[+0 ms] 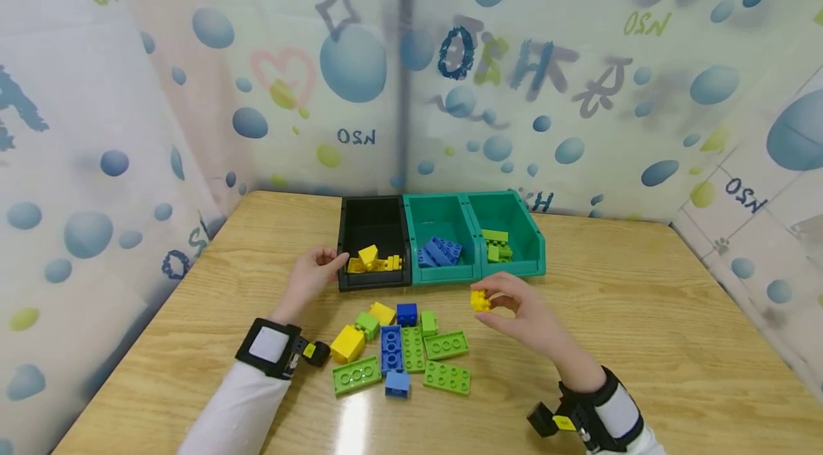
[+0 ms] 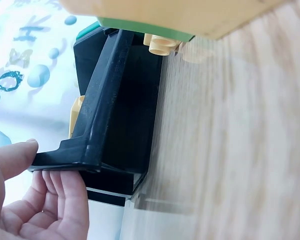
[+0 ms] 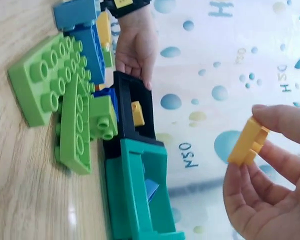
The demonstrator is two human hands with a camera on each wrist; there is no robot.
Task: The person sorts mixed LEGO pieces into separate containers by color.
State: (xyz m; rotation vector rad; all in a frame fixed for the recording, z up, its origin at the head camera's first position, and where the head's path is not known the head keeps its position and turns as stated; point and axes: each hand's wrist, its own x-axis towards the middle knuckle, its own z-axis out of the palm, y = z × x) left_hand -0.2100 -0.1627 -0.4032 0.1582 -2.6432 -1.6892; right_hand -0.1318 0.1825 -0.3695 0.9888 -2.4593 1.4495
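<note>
My right hand (image 1: 524, 312) pinches a small yellow building block (image 1: 479, 301) between thumb and fingertips, held above the table in front of the green bins. In the right wrist view the same block (image 3: 247, 142) shows its studs toward the palm. My left hand (image 1: 311, 276) grips the front left corner of the black bin (image 1: 376, 216), its thumb on the rim and the fingers curled against the outer side, as the left wrist view shows on the bin's edge (image 2: 90, 115). Yellow blocks (image 1: 368, 258) lie inside the black bin.
A teal bin (image 1: 437, 208) with blue blocks (image 1: 440, 252) and another teal bin (image 1: 504, 208) with lime green blocks (image 1: 497, 246) adjoin the black one. Several loose blocks, including a yellow one (image 1: 348, 343) and a long green one (image 1: 446, 377), lie on the wooden table (image 1: 643, 312).
</note>
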